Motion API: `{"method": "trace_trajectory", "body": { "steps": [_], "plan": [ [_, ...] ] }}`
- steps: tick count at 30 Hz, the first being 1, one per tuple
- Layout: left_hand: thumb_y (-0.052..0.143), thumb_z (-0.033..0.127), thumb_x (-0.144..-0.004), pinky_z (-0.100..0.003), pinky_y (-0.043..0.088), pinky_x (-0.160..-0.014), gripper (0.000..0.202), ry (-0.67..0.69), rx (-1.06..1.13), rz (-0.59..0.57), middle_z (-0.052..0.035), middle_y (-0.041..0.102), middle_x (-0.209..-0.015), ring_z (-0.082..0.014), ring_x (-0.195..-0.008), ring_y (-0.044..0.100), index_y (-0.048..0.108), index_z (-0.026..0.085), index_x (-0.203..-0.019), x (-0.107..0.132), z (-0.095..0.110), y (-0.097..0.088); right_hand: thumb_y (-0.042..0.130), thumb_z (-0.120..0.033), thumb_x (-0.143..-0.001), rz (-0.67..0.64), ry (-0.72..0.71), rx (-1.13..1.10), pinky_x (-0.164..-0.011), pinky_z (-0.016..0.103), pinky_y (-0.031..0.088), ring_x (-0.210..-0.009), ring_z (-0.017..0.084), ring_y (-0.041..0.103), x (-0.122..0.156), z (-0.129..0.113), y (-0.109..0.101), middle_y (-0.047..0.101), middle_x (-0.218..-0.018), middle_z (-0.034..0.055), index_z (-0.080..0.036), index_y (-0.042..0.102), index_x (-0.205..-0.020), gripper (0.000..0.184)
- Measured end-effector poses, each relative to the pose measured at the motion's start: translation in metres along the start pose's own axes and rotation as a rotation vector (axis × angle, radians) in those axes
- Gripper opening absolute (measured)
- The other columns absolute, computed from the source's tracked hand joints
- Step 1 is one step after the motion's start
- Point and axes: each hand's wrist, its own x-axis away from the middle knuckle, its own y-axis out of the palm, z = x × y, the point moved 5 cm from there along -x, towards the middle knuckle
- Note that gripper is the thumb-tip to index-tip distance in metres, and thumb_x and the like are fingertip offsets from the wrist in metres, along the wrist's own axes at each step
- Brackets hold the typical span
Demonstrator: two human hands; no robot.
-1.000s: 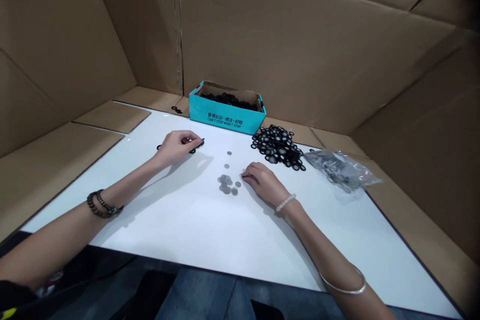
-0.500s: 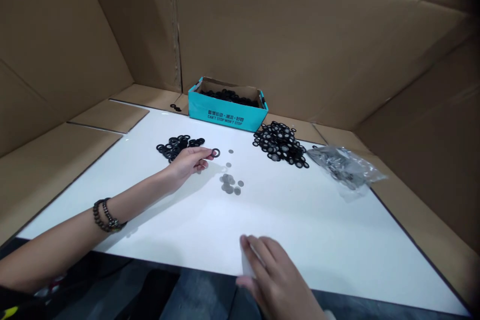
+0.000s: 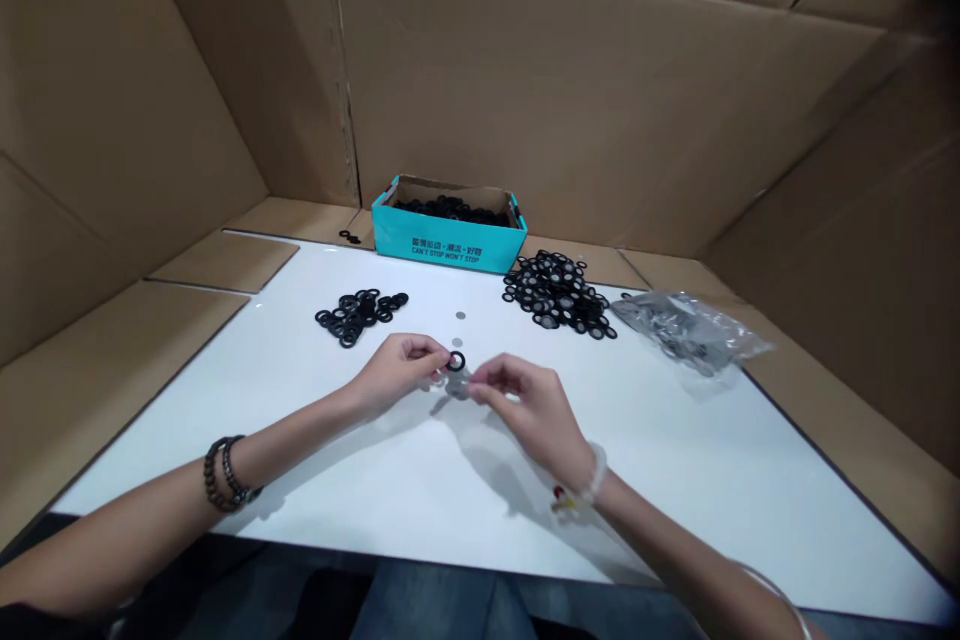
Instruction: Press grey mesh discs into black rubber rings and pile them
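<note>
Two hands are in view: the left hand (image 3: 397, 372) and the right hand (image 3: 525, 407) have been brought together above the middle of the white bench (image 3: 675, 460). One black rubber ring (image 3: 456, 361) is now held upright in the left hand's closed fingertips, and the right hand, earlier drawn back near the bench edge, has been moved in until it nearly meets the left. Its fingers are closed to a pinch, but whether anything small is held there cannot be told.

The ring is kept directly above a small cluster of grey discs (image 3: 456, 386), which are partly hidden by the hands, so they cannot be counted. Two more single discs (image 3: 459, 316) are seen beyond the ring.

Three heaps of parts are laid out: a loose heap of plain black rings (image 3: 358, 315) on the left, a larger heap of black rings with grey centres (image 3: 556, 295) on the right, and further black rings (image 3: 450, 211) inside one teal cardboard box (image 3: 448, 251). One clear plastic bag (image 3: 690, 328) of grey parts is placed at the right.
</note>
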Motion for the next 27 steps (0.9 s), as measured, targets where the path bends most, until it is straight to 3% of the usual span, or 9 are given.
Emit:
{"method": "trace_trajectory", "body": {
  "steps": [2,4,9,13,20,27],
  "plan": [
    [0.069,0.037,-0.071,-0.024,0.039,-0.055,0.025,0.007,-0.028,-0.035,-0.0040,0.063,-0.062,-0.0134,-0.057,0.054,0.067,0.013,-0.071,0.004,0.000,0.005,0.070,-0.033,-0.071,0.039,0.167,-0.178,-0.053,0.026,0.050,-0.057,0.015,0.061,-0.022,0.018,0.001,0.065,-0.063,0.0026,-0.016,0.061,-0.069,0.020],
    [0.067,0.037,-0.074,-0.024,0.039,-0.056,0.024,0.015,-0.047,-0.075,-0.0040,0.063,-0.063,-0.0135,-0.058,0.055,0.066,0.013,-0.073,0.007,0.000,0.008,0.070,-0.035,-0.069,0.069,0.228,-0.239,-0.051,0.025,0.048,-0.055,0.013,0.059,-0.029,0.031,0.005,0.063,-0.061,0.0019,-0.015,0.059,-0.069,0.023],
    [0.065,0.033,-0.078,-0.024,0.041,-0.061,0.020,0.069,-0.101,-0.086,-0.0044,0.064,-0.071,-0.0135,-0.065,0.056,0.066,0.014,-0.076,0.010,0.002,0.011,0.068,-0.033,-0.071,0.112,0.191,-0.217,-0.053,0.024,0.047,-0.058,0.012,0.057,-0.020,0.040,0.010,0.060,-0.065,0.0002,-0.016,0.058,-0.081,0.021],
    [0.064,0.033,-0.078,-0.025,0.043,-0.064,0.019,0.077,-0.110,-0.091,-0.0054,0.065,-0.075,-0.0157,-0.069,0.059,0.065,0.014,-0.077,0.011,0.004,0.012,0.063,-0.033,-0.076,0.048,0.161,-0.144,-0.056,0.025,0.047,-0.063,0.013,0.056,-0.019,0.039,0.009,0.060,-0.070,0.0022,-0.015,0.062,-0.080,0.019],
    [0.068,0.025,-0.072,-0.028,0.047,-0.070,0.014,0.064,-0.129,-0.101,-0.0060,0.069,-0.079,-0.0179,-0.075,0.064,0.065,0.013,-0.078,0.011,0.003,0.012,0.070,-0.043,-0.069,-0.091,0.364,-0.394,-0.056,0.025,0.043,-0.058,0.010,0.054,-0.020,0.047,0.015,0.060,-0.065,0.0005,-0.014,0.058,-0.074,0.031],
    [0.068,0.029,-0.072,-0.028,0.049,-0.067,0.020,0.012,-0.033,-0.124,-0.0071,0.070,-0.073,-0.0169,-0.068,0.065,0.064,0.011,-0.077,0.008,-0.001,0.012,0.072,-0.047,-0.066,-0.202,0.421,-0.506,-0.056,0.024,0.041,-0.056,0.010,0.056,-0.019,0.045,0.017,0.062,-0.060,0.0004,-0.016,0.056,-0.073,0.035]
  ]
}}
